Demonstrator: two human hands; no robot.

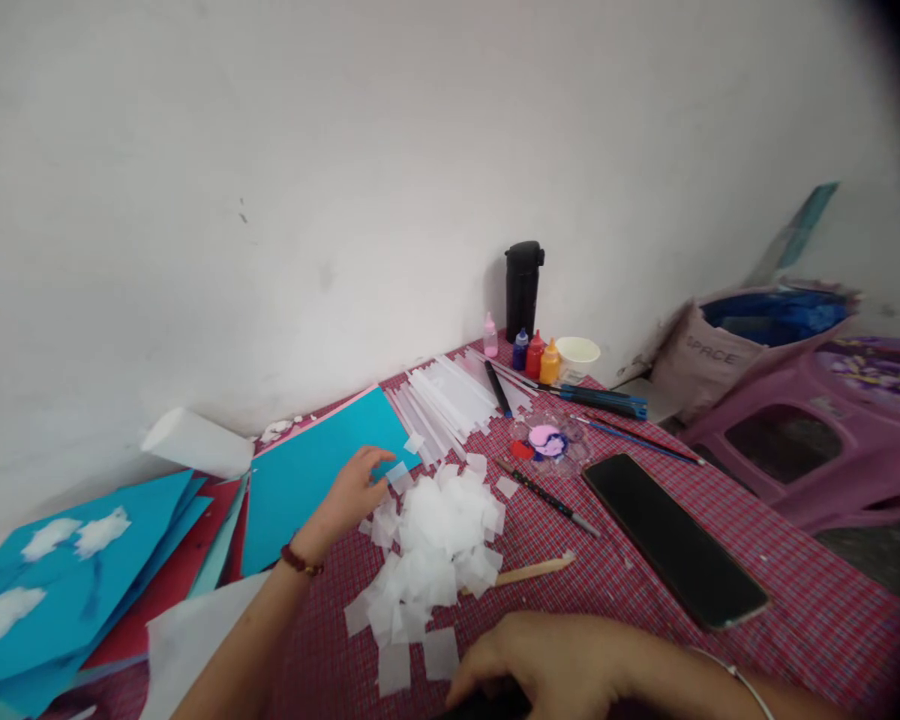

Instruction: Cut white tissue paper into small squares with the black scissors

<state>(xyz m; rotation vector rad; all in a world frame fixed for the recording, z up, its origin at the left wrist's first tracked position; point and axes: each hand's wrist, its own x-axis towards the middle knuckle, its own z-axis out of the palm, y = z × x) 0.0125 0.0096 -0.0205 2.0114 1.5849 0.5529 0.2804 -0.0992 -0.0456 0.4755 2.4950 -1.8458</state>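
My left hand (356,492) reaches over the edge of a blue sheet (311,480), fingers apart and slightly curled. Its fingertips are beside a small white paper square (399,477); contact between them cannot be made out. A loose heap of white paper squares (439,525) lies just to the right of that hand. At the bottom of the view, my right hand (544,655) is curled over a black object (491,700), mostly cut off by the frame edge, so its kind is unclear. A wooden stick (532,571) pokes out from under the heap.
Blue sheets with white puffs (90,570) and a white roll (199,442) lie left. White strips (450,395), paint bottles (535,355), a black flask (523,292) and a paint palette (547,442) stand behind. A phone (675,540) lies right, near a pink stool (787,450).
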